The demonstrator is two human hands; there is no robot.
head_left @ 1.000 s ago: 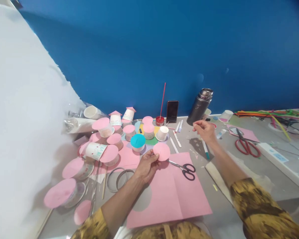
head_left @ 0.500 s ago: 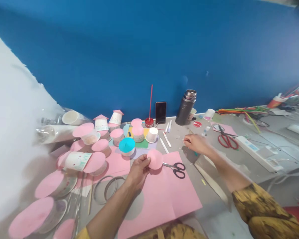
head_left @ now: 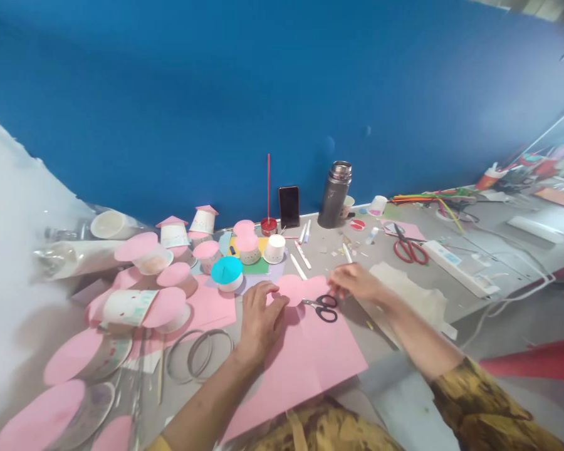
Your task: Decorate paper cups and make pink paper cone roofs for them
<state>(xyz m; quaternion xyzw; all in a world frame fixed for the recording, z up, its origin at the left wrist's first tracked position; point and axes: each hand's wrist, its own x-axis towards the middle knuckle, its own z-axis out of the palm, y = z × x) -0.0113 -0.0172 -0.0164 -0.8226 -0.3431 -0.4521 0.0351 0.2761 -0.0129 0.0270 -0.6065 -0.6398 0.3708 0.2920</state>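
Observation:
My left hand (head_left: 262, 316) holds the edge of a pink paper disc (head_left: 290, 289) between thumb and fingers, above a large pink sheet (head_left: 305, 363). In my right hand (head_left: 355, 282) is a slim white marker (head_left: 346, 252), its end sticking up past the fingers; its lower end is hidden. Black-handled scissors (head_left: 323, 308) lie on the sheet, just below the right hand. Left of the sheet are two grey rings (head_left: 200, 356) and a white cup with a blue paper cone (head_left: 227, 270).
Several paper cups with pink discs (head_left: 167, 307) crowd the left side. Toward the wall are loose white markers (head_left: 303, 255), a phone (head_left: 289, 207) and a dark flask (head_left: 334, 195). Red-handled scissors (head_left: 410, 250) and a white power strip (head_left: 460, 268) lie to the right.
My right hand has come nearer to the left hand and the disc, with the white marker now showing in it. The disc has sunk closer to the sheet. The camera view has shifted slightly right.

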